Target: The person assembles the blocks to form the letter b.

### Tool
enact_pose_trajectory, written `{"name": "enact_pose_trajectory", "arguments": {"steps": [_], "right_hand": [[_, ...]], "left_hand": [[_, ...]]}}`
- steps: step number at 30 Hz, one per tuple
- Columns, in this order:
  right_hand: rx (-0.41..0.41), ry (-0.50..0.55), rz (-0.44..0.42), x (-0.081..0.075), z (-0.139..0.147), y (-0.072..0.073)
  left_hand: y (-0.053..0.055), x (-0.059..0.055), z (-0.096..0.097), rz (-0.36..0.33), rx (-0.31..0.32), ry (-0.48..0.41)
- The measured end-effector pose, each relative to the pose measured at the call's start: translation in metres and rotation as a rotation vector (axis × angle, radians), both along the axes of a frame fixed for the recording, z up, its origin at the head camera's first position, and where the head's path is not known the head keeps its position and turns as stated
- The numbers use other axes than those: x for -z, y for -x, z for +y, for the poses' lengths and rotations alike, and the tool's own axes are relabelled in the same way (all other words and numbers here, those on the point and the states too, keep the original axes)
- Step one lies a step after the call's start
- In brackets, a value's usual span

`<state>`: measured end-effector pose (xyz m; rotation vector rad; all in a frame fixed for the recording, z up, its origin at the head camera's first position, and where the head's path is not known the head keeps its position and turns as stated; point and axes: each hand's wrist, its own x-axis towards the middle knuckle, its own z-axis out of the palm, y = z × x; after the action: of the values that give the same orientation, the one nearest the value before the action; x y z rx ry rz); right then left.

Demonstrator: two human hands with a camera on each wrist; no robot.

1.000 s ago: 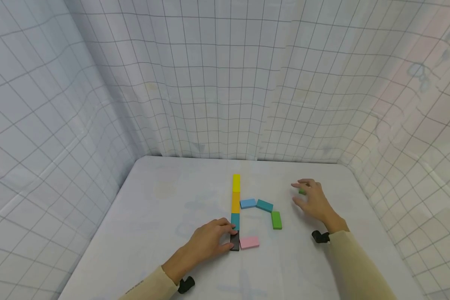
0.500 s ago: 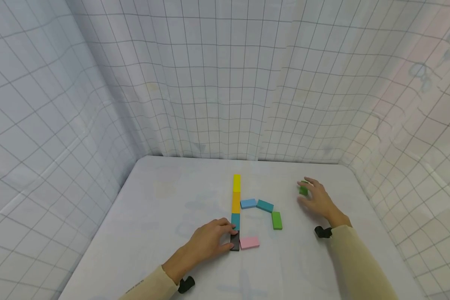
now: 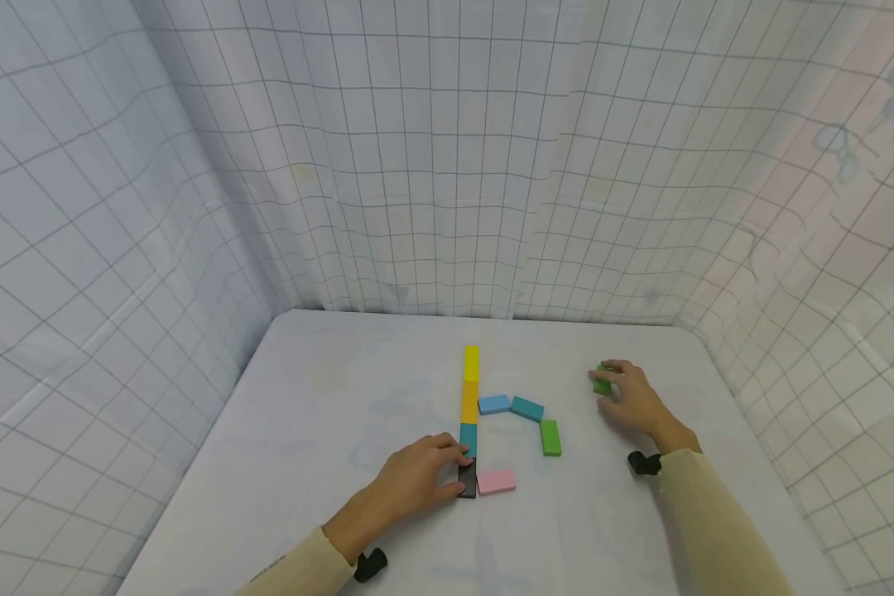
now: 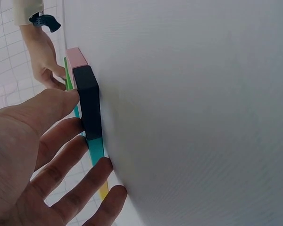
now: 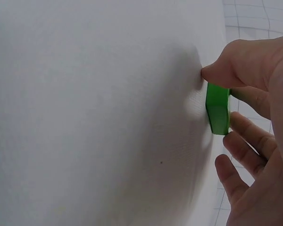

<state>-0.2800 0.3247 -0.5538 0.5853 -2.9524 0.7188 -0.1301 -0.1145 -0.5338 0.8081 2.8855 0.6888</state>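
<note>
My left hand (image 3: 420, 476) rests at the black block (image 3: 467, 478) with thumb and fingers apart, their tips at its left side and on the teal block (image 3: 468, 439) beyond it. In the left wrist view, the thumb tip touches the edge of the black block (image 4: 88, 103). On the right, my right hand (image 3: 633, 401) reaches over a loose green block (image 3: 602, 386). In the right wrist view its fingers lie loosely bent at the top of the green block (image 5: 218, 108), and the thumb tip is down near the block's end.
An orange block (image 3: 469, 402) and a yellow block (image 3: 471, 364) continue the straight row away from me. Right of it, a blue block (image 3: 494, 405), a second teal block (image 3: 527, 409) and another green block (image 3: 550, 438) curve round. A pink block (image 3: 496, 483) adjoins the black one.
My right hand has shifted slightly right, then dipped toward me over the loose green block, which has slid a little nearer me. My left hand and the other blocks stay put.
</note>
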Motion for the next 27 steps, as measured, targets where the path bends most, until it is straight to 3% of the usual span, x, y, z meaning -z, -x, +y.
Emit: {"name": "enact_pose_trajectory", "arguments": {"steps": [17, 27], "right_hand": [[-0.008, 0.001, -0.034, -0.007, -0.004, -0.012], [-0.034, 0.031, -0.043, -0.006, -0.004, -0.013]], "left_hand": [[0.0, -0.001, 0.0, -0.019, 0.001, 0.0], [0.0, -0.001, -0.001, 0.009, 0.011, -0.006]]}}
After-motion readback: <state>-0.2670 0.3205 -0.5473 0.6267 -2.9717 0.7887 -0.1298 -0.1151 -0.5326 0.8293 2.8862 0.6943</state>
